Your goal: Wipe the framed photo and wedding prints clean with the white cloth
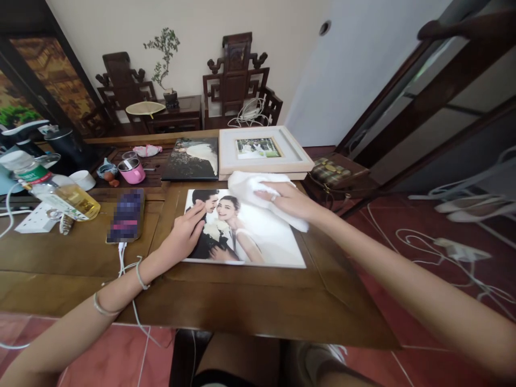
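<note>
A large wedding photo panel lies flat on the wooden table in front of me. My left hand rests on the panel's left side, fingers stretched out and holding nothing. Over the panel's upper right corner, my right hand grips a bunched white cloth. The cloth covers that corner and hangs past the right edge, and some fingertips are buried in its folds. Just behind the panel sit a dark photo panel and a light wooden picture frame holding a small photo.
Left of the panel are a phone with a plugged-in cable, a pink cup, a tilted bottle of yellow liquid and a white power strip. A plaid bag stands beyond the table's right edge. Cables trail across the floor.
</note>
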The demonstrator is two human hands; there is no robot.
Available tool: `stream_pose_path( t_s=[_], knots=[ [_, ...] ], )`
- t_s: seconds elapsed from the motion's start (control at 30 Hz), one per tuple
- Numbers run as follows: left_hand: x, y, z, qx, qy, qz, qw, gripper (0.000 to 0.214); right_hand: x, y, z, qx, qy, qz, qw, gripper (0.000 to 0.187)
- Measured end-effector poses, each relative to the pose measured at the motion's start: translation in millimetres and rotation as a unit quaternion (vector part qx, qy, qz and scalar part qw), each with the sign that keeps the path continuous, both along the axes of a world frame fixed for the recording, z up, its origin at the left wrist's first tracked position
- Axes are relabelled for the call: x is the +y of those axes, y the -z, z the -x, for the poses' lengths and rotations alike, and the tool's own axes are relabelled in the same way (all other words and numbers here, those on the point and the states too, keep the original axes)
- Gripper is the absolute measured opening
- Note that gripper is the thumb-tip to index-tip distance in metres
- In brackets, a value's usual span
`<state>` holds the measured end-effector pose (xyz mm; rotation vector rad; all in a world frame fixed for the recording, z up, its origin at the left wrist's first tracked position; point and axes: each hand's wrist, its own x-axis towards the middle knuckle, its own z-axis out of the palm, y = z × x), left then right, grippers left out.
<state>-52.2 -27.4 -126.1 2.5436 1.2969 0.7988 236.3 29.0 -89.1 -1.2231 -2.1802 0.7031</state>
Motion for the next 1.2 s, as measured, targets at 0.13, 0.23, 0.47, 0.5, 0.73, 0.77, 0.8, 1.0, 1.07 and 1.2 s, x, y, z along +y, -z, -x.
stream_pose_path(
  t_s=[0.13,0.23,0.47,0.5,0.73,0.77,0.8,1.0,1.07,1.2],
  knots=[
    [-0.8,0.4,0.2,0.002,-0.010,0.002,1.000,0.040,-35.8,15.3,3.5,0.016,0.049,0.009,0.999,0.040],
    [-0.9,2.1,0.2,-0.001,-0.013,0.003,1.000,0.040,-82.4,11.3,2.3,-0.027,0.006,0.018,0.999,0.037],
    [-0.5,3.6,-0.7,-0.002,-0.019,0.007,1.000,0.040,-144.1,-38.8,6.4,-0.125,-0.210,0.113,0.963,0.025],
    [-0.5,3.6,-0.7,-0.002,-0.019,0.008,1.000,0.040,-141.3,-38.5,5.6,-0.131,-0.211,0.118,0.961,0.025],
    [-0.7,4.7,0.3,-0.003,-0.018,0.018,1.000,0.041,-64.2,-3.9,-4.9,-0.088,-0.076,0.019,0.993,0.033],
    [-0.7,5.0,0.5,-0.003,-0.019,0.019,1.000,0.040,-51.3,-1.8,-4.4,-0.077,-0.060,0.004,0.995,0.033],
    [-0.8,5.2,0.6,-0.003,-0.019,0.019,1.000,0.040,-39.8,-0.5,-3.1,-0.066,-0.043,-0.008,0.997,0.033],
    [-1.7,5.2,0.3,-0.004,-0.021,0.012,1.000,0.040,-27.8,7.8,8.3,-0.007,0.031,-0.056,0.998,0.032],
    [-2.0,4.9,-0.1,0.002,-0.025,0.016,1.000,0.040,-48.6,9.9,9.2,-0.013,0.018,-0.049,0.999,0.030],
    [-2.4,3.8,-1.4,0.011,-0.029,0.022,0.999,0.040,-106.0,-0.9,8.8,-0.037,-0.080,-0.023,0.996,0.026]
  ],
)
